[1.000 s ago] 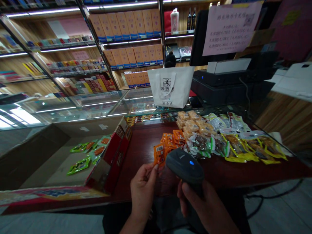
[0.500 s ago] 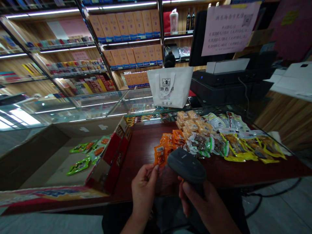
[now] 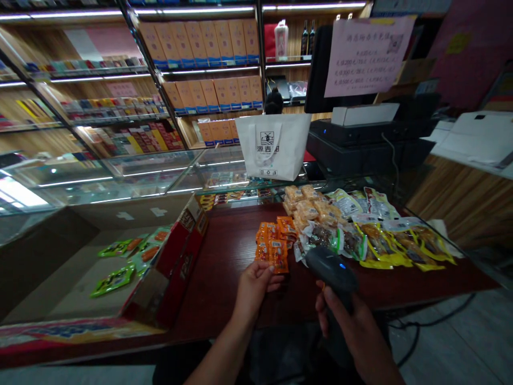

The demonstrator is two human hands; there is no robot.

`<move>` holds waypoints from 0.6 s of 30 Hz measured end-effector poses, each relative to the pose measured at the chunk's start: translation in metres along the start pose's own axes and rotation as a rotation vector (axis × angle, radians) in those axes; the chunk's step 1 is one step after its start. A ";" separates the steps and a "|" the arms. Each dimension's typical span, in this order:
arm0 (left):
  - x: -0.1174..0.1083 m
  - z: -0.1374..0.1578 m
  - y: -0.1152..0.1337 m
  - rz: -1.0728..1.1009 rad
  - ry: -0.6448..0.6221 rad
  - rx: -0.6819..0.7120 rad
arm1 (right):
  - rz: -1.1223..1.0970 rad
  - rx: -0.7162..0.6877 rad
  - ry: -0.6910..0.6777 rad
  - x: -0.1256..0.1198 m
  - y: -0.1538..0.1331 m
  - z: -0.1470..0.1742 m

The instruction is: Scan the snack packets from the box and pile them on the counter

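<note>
My left hand (image 3: 258,283) pinches the lower edge of an orange snack packet (image 3: 279,258) between thumb and fingers. More orange packets (image 3: 267,231) lie just behind it on the dark red table (image 3: 224,246). My right hand (image 3: 340,313) is wrapped round the handle of a dark grey barcode scanner (image 3: 331,267), whose head points toward the packets. A small blue light glows on top of the scanner. Behind the scanner lie clear bags of dark snacks (image 3: 320,235) with green edges.
An open cardboard box (image 3: 176,267) at the left holds several green packets (image 3: 114,279). At the right lie yellow-edged bags (image 3: 409,243) and wrapped tan blocks (image 3: 308,208). A white bag (image 3: 276,155) stands on the glass counter, beside a monitor (image 3: 318,69).
The orange packet in my left hand has moved right. My right hand has drawn the scanner right and slightly down, away from the packet. A blue light now shows on the scanner.
</note>
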State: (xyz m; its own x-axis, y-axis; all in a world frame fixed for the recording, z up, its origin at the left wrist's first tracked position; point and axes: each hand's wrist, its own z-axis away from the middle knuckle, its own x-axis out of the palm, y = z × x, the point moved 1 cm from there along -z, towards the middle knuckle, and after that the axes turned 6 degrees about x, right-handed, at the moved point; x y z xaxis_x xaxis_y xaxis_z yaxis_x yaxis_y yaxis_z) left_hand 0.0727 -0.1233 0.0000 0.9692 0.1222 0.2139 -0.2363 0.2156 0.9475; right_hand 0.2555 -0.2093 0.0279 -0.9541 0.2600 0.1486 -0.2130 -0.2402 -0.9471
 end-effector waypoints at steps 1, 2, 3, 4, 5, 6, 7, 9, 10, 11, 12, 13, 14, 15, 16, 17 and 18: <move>0.004 -0.003 -0.002 0.002 -0.008 -0.023 | 0.009 0.000 -0.004 -0.001 0.002 -0.001; 0.007 -0.006 -0.003 0.006 -0.011 -0.044 | 0.021 0.001 -0.013 -0.002 0.004 -0.002; 0.009 -0.008 -0.003 0.007 -0.015 -0.063 | 0.035 0.004 -0.026 -0.002 0.007 -0.003; 0.010 -0.009 -0.002 0.003 -0.020 -0.083 | 0.051 0.010 -0.040 -0.003 0.009 -0.004; 0.011 -0.010 0.000 -0.009 -0.032 -0.103 | 0.066 0.018 -0.049 -0.003 0.012 -0.005; 0.011 -0.010 0.003 -0.030 -0.047 -0.123 | 0.077 0.024 -0.056 -0.004 0.016 -0.006; 0.011 -0.009 0.006 -0.057 -0.065 -0.141 | 0.086 0.030 -0.058 -0.004 0.019 -0.008; 0.009 -0.007 0.012 -0.122 -0.098 -0.157 | 0.091 0.036 -0.057 -0.003 0.027 -0.011; 0.007 -0.005 0.015 -0.155 -0.108 -0.158 | 0.088 0.037 -0.056 -0.002 0.030 -0.013; 0.005 -0.004 0.017 -0.187 -0.113 -0.155 | 0.082 0.037 -0.054 -0.001 0.033 -0.015; 0.003 -0.002 0.019 -0.221 -0.116 -0.147 | 0.072 0.037 -0.052 0.000 0.036 -0.017; 0.000 0.001 0.022 -0.258 -0.120 -0.134 | 0.064 0.036 -0.052 0.002 0.038 -0.019; -0.004 0.005 0.025 -0.298 -0.127 -0.115 | 0.062 0.034 -0.056 0.003 0.040 -0.022; -0.009 0.010 0.029 -0.339 -0.132 -0.085 | 0.070 0.031 -0.059 0.004 0.041 -0.024; -0.017 0.015 0.035 -0.375 -0.132 -0.044 | 0.087 0.029 -0.060 0.004 0.043 -0.026; -0.027 0.022 0.044 -0.403 -0.119 0.007 | 0.116 0.034 -0.062 0.003 0.044 -0.027; -0.039 0.029 0.056 -0.424 -0.089 0.067 | 0.152 0.043 -0.065 0.002 0.046 -0.028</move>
State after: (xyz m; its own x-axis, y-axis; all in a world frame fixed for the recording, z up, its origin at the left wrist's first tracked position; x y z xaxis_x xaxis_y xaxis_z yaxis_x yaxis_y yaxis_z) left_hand 0.0239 -0.1435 0.0517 0.9823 -0.0486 -0.1808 0.1864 0.1653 0.9685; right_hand 0.2497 -0.1934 -0.0229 -0.9872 0.1575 0.0242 -0.0730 -0.3122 -0.9472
